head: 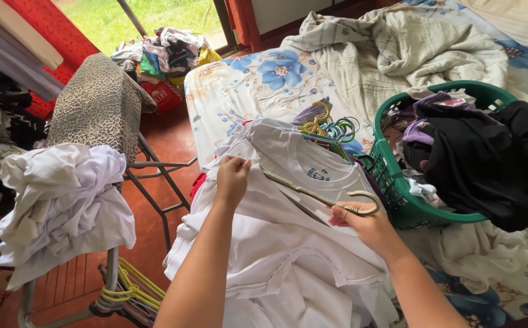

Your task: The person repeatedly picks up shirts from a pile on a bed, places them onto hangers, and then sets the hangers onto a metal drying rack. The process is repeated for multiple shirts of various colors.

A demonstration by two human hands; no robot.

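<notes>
Slanting hanger (318,195), hook lower right, over shirt (288,243).

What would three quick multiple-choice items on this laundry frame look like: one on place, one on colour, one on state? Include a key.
1. Where does the laundry basket sit?
A. on the bed, to the person's right
B. on the floor under the ironing board
C. on the window sill

2. What colour is the basket?
A. red
B. green
C. yellow

3. What is the right hand doing?
A. resting open on the bed
B. gripping the hook of a hanger
C. reaching into the basket

Key: 1 A, it stands on the floral sheet; 2 B, its rim is green; 3 B, fingers close by the hook while the left hand pinches the white T-shirt.
</notes>
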